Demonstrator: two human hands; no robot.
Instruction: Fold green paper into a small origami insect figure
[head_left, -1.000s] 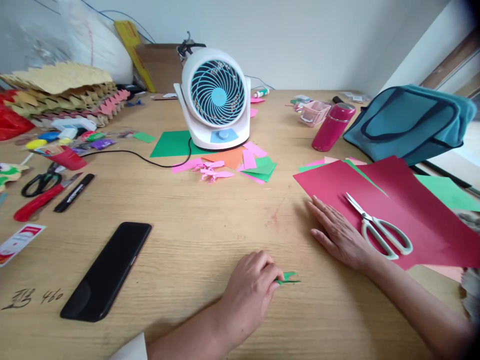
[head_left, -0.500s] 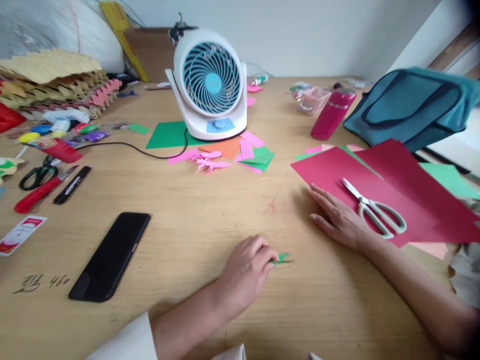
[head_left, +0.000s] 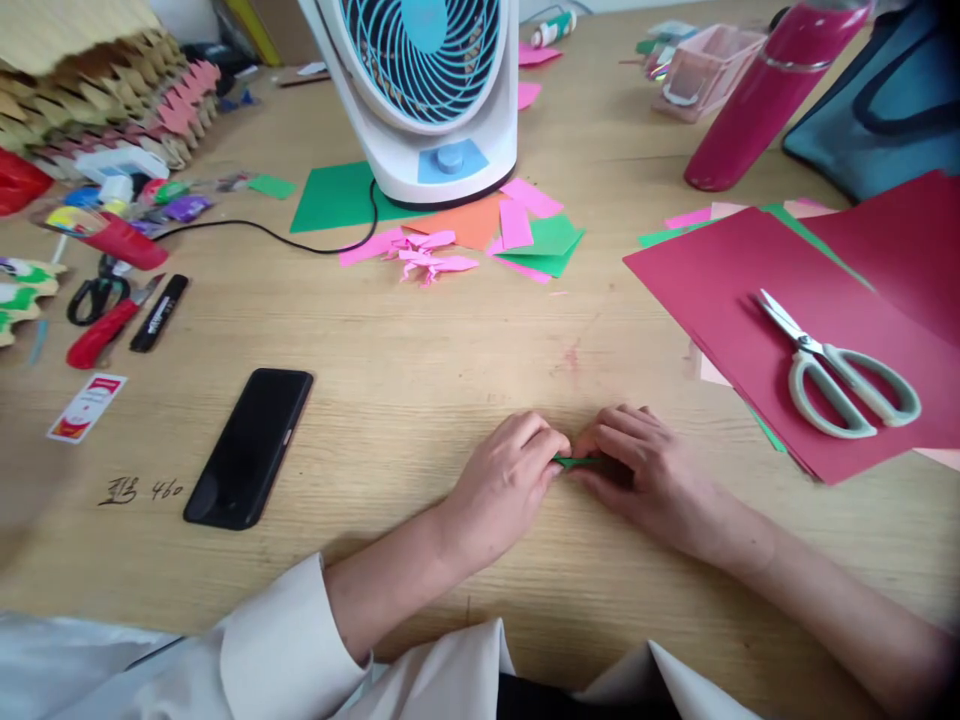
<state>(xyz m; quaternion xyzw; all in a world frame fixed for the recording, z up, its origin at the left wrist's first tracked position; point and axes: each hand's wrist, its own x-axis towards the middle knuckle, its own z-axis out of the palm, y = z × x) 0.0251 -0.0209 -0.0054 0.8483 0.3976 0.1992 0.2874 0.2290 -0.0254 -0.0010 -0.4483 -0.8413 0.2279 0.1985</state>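
Observation:
Between my two hands, just above the table, is a small piece of folded green paper, mostly covered by fingers. My left hand pinches its left end between thumb and fingertips. From the other side, the thumb and curled fingers of my right hand close on its right end. White-handled scissors lie on a stack of dark red paper to the right. Folded pink paper figures rest beyond my hands, beside pink, green and orange paper pieces.
A white fan stands at the back on green paper. Left lie a black phone, a red knife, a black cutter and a printed card. A pink bottle and blue bag stand back right.
My right hand has moved left from the red paper and closed on the green paper in my left hand. The view has tilted down and shifted.

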